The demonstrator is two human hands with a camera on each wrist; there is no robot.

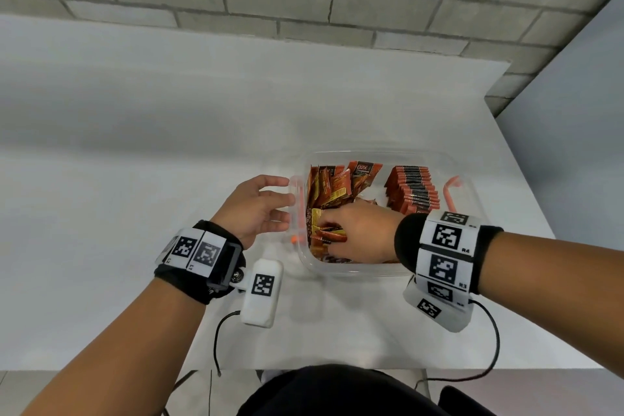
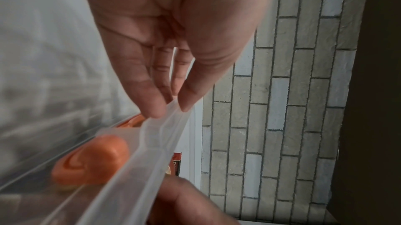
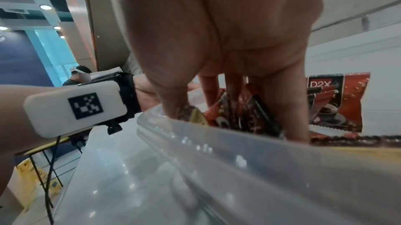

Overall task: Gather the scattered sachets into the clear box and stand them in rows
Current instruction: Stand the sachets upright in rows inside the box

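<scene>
The clear box (image 1: 388, 272) stands on the white table, right of the middle. Inside it, a neat row of red-brown sachets (image 1: 413, 191) stands at the right, and looser sachets (image 1: 337, 182) lean along the left. My right hand (image 1: 332, 233) reaches into the near left part and grips a bunch of sachets (image 3: 245, 113) between thumb and fingers. A "D2X" sachet (image 3: 338, 101) stands behind them. My left hand (image 1: 285, 199) is outside the box at its left side. Its straight fingertips (image 2: 152, 110) and thumb touch the rim (image 2: 152, 143).
Orange lid latches hang on the box's left side (image 2: 91, 161) and right side (image 1: 450, 191). The table (image 1: 135, 179) stretches wide to the left; its right edge runs close past the box. Cables (image 1: 216, 341) trail off the near edge. A brick wall stands behind.
</scene>
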